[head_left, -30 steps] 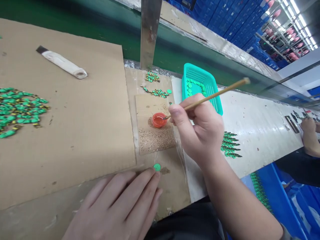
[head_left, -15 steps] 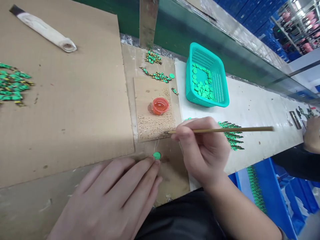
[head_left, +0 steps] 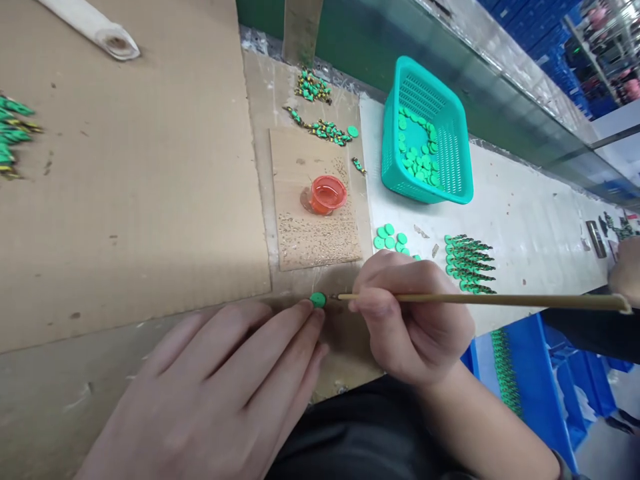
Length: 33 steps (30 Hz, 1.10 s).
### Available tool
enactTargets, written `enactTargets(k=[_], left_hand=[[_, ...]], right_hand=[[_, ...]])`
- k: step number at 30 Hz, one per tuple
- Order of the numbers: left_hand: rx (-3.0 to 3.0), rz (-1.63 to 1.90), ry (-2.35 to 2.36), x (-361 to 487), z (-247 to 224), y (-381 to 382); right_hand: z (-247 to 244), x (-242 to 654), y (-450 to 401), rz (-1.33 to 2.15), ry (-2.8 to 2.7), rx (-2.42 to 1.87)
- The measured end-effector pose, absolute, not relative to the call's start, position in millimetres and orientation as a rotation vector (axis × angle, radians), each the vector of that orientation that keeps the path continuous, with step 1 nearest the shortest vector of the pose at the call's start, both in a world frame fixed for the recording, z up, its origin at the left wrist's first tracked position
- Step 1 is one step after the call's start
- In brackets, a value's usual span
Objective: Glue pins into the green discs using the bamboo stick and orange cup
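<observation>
A small green disc (head_left: 318,299) lies on the work surface at the fingertips of my left hand (head_left: 225,383), whose fingers are pressed together against its edge. My right hand (head_left: 415,317) pinches a thin wooden stick (head_left: 500,301) with a fine dark tip. That tip is just right of the disc, with a narrow gap between them. Beyond both hands, a red cup (head_left: 329,194) of clear liquid stands on a small cardboard piece (head_left: 295,160) spotted with droplets. Loose green discs (head_left: 389,242) lie behind my right hand.
A teal basket (head_left: 427,133) holds green discs. Small green-and-black pieces (head_left: 327,131) lie behind the cup, and rows of discs with dark pieces (head_left: 467,263) at right. A large cardboard sheet (head_left: 175,167) spans the left. Another person's hand (head_left: 626,270) is at far right.
The stick's tip has left the spotted cardboard and come toward me, beside the disc, with my right hand. The view has shifted, uncovering more loose discs. My left hand stays at the disc.
</observation>
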<state>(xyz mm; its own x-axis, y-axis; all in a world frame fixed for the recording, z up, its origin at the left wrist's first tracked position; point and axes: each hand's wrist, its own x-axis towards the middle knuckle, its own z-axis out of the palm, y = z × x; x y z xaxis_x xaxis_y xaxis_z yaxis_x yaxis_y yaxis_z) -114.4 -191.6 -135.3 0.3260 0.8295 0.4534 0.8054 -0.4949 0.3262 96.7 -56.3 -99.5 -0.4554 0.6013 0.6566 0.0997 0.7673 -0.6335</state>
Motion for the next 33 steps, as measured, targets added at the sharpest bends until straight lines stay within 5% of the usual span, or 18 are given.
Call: enactTargets(k=[33], left_hand=[[2.422, 0.931, 1.569, -115.1, -137.8, -197.3]], right_hand=[[-100.2, 95.0, -56.4, 0.652, -2.049, -0.463]])
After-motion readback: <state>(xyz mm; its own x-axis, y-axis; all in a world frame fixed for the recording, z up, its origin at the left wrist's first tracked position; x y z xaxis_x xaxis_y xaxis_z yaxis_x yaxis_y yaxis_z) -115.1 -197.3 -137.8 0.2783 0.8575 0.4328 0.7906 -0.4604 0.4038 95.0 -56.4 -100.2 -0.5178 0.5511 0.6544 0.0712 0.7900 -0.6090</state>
